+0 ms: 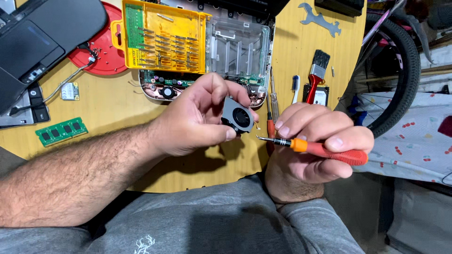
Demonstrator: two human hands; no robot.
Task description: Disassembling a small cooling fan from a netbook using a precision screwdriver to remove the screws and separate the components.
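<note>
Black plastic, square and flat with a round rotor in its middle: the small fan (238,117) sits pinched in the left hand (197,117), thumb under one edge and fingertips over the top, raised above the worktop (117,108). It looks light and stiff but delicate; the frame edges are the safe hold, since the thin blades would likely bend or snap under pressure. The right hand (315,146) is closed around a slim screwdriver (320,149) with a red and orange grip, its fine metal tip aimed toward the fan and just short of it. The ribbed handle should give a sure hold.

Beyond the hands lies an opened laptop shell (235,56) of clear and pinkish plastic, partly covered by a yellow bit case (162,40). A green memory stick (61,131) lies to the left, a red-handled brush (316,75) to the right, and a flat grey wrench (320,19) near the far edge.
</note>
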